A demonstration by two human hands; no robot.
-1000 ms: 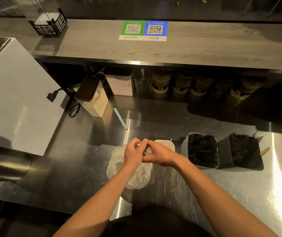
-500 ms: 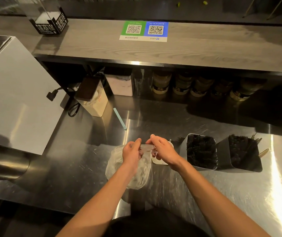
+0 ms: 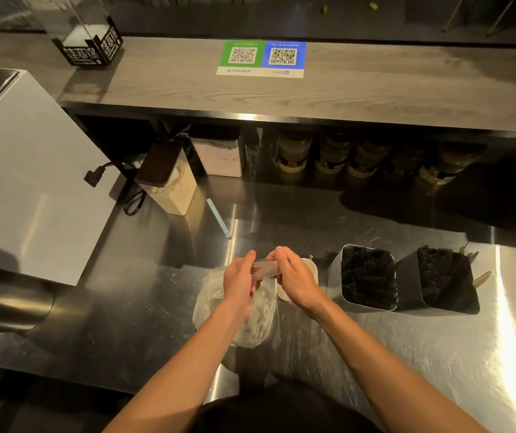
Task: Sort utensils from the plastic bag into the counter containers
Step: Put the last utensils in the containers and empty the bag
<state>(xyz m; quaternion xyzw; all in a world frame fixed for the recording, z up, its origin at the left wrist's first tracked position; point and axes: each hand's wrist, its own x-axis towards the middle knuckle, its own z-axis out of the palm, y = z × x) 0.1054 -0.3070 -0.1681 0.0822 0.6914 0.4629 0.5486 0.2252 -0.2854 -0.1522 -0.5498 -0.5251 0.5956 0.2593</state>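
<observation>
Since a second ago the two hands, then pressed together, have drawn apart sideways, and a clear bundle (image 3: 264,267) now spans the gap between them. The left hand (image 3: 240,284) pinches its left end with curled fingers, and the right hand (image 3: 297,280) grips its right end the same way. What the bundle holds is too blurred to tell.

Below the left wrist the plastic bag (image 3: 237,325) lies crumpled on the steel worktop (image 3: 422,354); whether the left hand also holds it cannot be told. A white container (image 3: 313,270) stands just behind the right hand, partly hidden by it. To its right stand two metal containers side by side, the nearer one (image 3: 367,303) and the farther one (image 3: 447,304), both filled with dark utensils.

Farther back on the worktop lies a pale green stick (image 3: 218,217), near a white canister (image 3: 175,189) with a dark lid. A green-and-blue QR sign (image 3: 261,57) lies on the upper wooden shelf.
</observation>
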